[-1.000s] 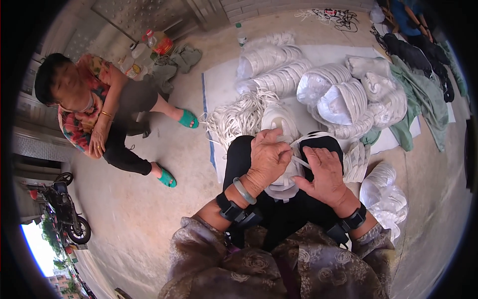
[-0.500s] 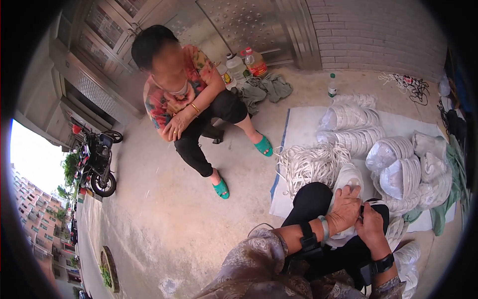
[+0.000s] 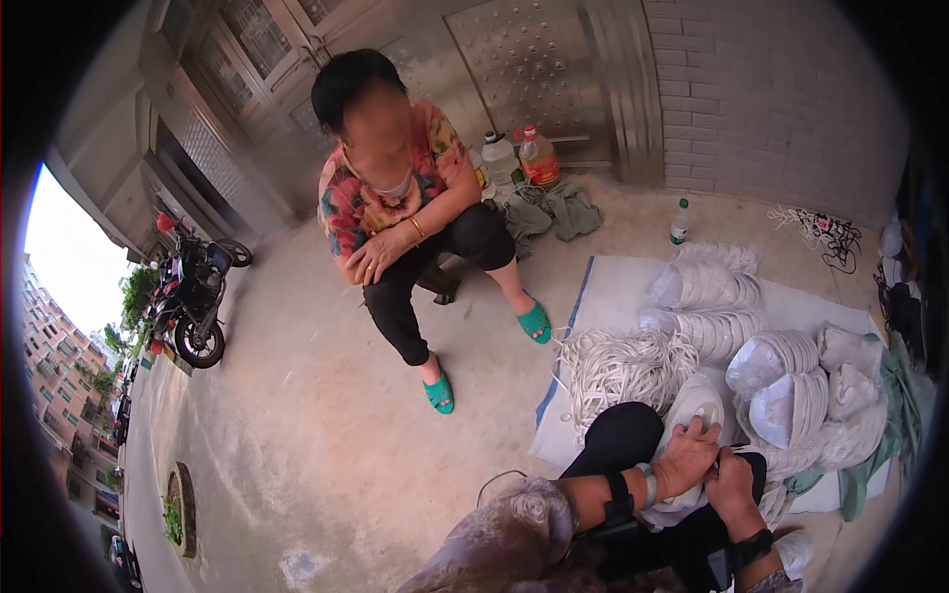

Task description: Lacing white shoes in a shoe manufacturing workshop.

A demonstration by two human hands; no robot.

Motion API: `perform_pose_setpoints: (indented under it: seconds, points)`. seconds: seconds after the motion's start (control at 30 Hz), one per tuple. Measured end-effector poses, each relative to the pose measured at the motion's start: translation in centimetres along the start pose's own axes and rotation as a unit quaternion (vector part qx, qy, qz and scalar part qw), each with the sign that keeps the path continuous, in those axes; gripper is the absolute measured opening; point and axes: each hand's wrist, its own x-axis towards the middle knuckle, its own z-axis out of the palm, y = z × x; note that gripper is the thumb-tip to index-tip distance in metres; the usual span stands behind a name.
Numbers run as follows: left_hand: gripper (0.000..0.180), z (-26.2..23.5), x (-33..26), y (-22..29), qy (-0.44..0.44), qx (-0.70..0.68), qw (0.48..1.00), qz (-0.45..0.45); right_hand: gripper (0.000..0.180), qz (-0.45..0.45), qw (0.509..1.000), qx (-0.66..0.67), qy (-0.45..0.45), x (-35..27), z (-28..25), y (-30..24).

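Your view has swung left since a second ago, so both hands now sit low at 4 o'clock rather than near the centre, and they have closed up from well apart to just beside each other. The seated person [image 3: 390, 188] now shows at 11 o'clock.

The white shoe [image 3: 694, 397] lies at your knees, toe toward 12 o'clock. Your left hand [image 3: 689, 458] spreads its fingers over it, touching; whether it grips cannot be told. Your right hand [image 3: 732, 486] is curled beside those fingertips; what it clamps, if anything, is hidden.

Count one heap of white laces [image 3: 633, 378] just past the shoe, at least four white stacks [image 3: 707, 331] around 3 o'clock, one white sheet [image 3: 610, 292] under them, two green slippers [image 3: 535, 323] and one motorcycle [image 3: 201, 296] at 9.

For containers, one small bottle [image 3: 679, 222] stands at 2 o'clock, at least two big jugs [image 3: 539, 158] just past 12, contents unclear, and one planter [image 3: 187, 524] at 8, holding green plants [image 3: 171, 516].
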Motion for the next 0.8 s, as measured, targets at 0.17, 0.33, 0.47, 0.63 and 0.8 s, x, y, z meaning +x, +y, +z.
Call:
perform_pose_setpoints:
  seconds: [0.17,0.33,0.47,0.63,0.8]
  points:
    - [0.023,1.1,0.9,0.4,-0.012,0.05,0.999,0.011,0.016,-0.014,0.999,0.033,-0.004,0.4,-0.6,0.8]
    - [0.025,2.3,0.4,0.8,0.045,0.094,0.994,0.028,0.013,0.0,0.996,0.093,-0.007,0.6,-0.4,1.6]
    - [0.025,2.5,0.5,0.6,0.041,0.091,0.995,0.029,0.012,0.0,0.994,0.11,-0.016,1.0,-0.1,2.2]
    - [0.023,1.8,1.0,0.4,-0.01,0.037,0.999,0.003,0.015,-0.004,0.997,0.065,0.035,-0.9,-0.4,1.4]
    - [0.023,1.9,1.3,0.7,-0.058,0.031,0.998,-0.026,0.011,-0.102,0.989,-0.05,0.093,-2.7,0.7,1.2]
